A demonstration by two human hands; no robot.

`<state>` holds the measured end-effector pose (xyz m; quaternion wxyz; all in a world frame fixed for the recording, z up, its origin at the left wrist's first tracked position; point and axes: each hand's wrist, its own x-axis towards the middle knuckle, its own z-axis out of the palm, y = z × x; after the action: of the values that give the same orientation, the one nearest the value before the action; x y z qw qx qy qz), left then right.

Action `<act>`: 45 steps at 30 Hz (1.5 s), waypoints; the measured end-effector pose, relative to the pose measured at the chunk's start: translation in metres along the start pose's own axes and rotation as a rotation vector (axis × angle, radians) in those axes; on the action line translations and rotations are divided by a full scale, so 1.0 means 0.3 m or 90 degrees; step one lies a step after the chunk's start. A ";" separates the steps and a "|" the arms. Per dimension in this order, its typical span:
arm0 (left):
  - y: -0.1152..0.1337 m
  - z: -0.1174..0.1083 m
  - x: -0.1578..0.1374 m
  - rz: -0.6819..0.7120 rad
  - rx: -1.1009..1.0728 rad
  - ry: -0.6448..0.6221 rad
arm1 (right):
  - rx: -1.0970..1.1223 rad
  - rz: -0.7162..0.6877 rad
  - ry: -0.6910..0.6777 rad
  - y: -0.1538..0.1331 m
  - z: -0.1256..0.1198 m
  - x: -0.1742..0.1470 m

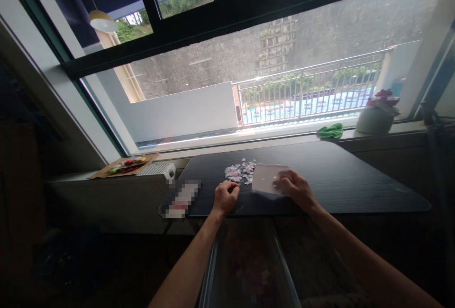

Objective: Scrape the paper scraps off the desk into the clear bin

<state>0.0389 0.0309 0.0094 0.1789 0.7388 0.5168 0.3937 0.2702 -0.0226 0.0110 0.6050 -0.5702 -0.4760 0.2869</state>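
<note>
A loose heap of small pale paper-like pieces (239, 172) lies on the dark tabletop (320, 170). My left hand (225, 197) rests at the table's near side, just below the heap, with fingers curled and thumb pressed in; whatever may be between them is hidden. In my right hand (296, 188) is a pale, translucent rectangular plastic piece (265, 178), gripped at its right end. Its left edge reaches the heap's right side. Whether it is a flat sheet or a shallow box I cannot tell.
A clear bin (249, 265) with blurred contents stands below the table's front edge. At the table's left lies a pixelated object (182, 199). On the windowsill are a green cloth (330, 131), a pale rounded jar (375, 119) and cardboard (124, 166) with colourful items.
</note>
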 end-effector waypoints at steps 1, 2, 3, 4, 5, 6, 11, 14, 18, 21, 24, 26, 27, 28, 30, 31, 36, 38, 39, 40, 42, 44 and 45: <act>0.001 0.000 0.000 0.000 -0.001 0.000 | -0.012 -0.003 0.015 -0.005 -0.004 -0.005; 0.002 -0.001 -0.001 -0.001 -0.001 -0.001 | -0.019 -0.007 0.031 -0.010 -0.007 -0.009; 0.003 -0.001 -0.001 -0.001 -0.001 -0.001 | -0.024 -0.011 0.044 -0.011 -0.008 -0.011; 0.004 -0.001 -0.001 -0.002 -0.001 -0.001 | -0.025 -0.016 0.048 -0.010 -0.008 -0.011; 0.004 -0.001 -0.001 -0.003 -0.001 -0.001 | -0.018 -0.019 0.041 -0.007 -0.006 -0.010; 0.005 -0.001 -0.001 -0.004 -0.002 -0.001 | -0.004 -0.020 0.025 -0.001 -0.003 -0.008; 0.008 -0.002 -0.001 -0.001 -0.003 -0.002 | 0.035 -0.004 -0.036 0.018 0.004 0.000; 0.010 -0.004 -0.001 -0.002 0.001 0.000 | 0.020 -0.008 -0.006 0.016 0.003 -0.001; 0.013 -0.006 -0.002 -0.007 0.006 0.000 | 0.025 -0.058 -0.010 0.022 0.011 0.006; 0.013 -0.007 -0.001 -0.006 0.007 -0.007 | 0.016 -0.069 -0.055 0.017 0.014 0.002; 0.012 -0.007 -0.001 -0.007 0.009 -0.010 | -0.017 -0.063 -0.011 -0.006 0.008 -0.013; 0.011 -0.006 -0.001 -0.007 0.010 -0.009 | -0.018 -0.062 0.037 -0.018 0.005 -0.021; 0.011 -0.006 -0.001 -0.007 0.009 -0.010 | -0.007 -0.064 0.043 -0.019 0.006 -0.022; 0.010 -0.006 0.000 -0.006 0.008 -0.010 | 0.009 -0.069 0.033 -0.017 0.008 -0.022; 0.009 -0.006 0.000 -0.005 0.007 -0.010 | 0.044 -0.083 -0.017 -0.005 0.016 -0.018; 0.009 -0.006 0.000 -0.005 0.007 -0.009 | 0.058 -0.086 -0.043 0.003 0.020 -0.014; 0.006 -0.005 -0.001 0.001 0.009 -0.004 | 0.034 -0.064 -0.022 0.025 0.017 -0.005; 0.005 -0.005 0.000 0.007 0.009 -0.002 | 0.010 -0.061 0.013 0.025 0.012 -0.006; 0.005 -0.004 0.000 0.009 0.009 -0.002 | 0.013 -0.066 0.014 0.024 0.012 -0.006; 0.004 -0.004 0.000 0.009 0.009 -0.002 | 0.025 -0.073 0.001 0.023 0.013 -0.007; 0.004 -0.004 0.001 0.009 0.011 -0.004 | 0.054 -0.088 -0.045 0.021 0.019 -0.008; 0.004 -0.005 0.001 0.011 0.015 -0.008 | 0.063 -0.096 -0.077 0.019 0.023 -0.010; 0.005 -0.005 0.001 0.012 0.016 -0.010 | 0.055 -0.094 -0.076 0.017 0.024 -0.011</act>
<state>0.0386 0.0304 0.0114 0.1699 0.7492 0.5131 0.3829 0.2635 -0.0217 0.0046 0.6195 -0.4886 -0.5389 0.2950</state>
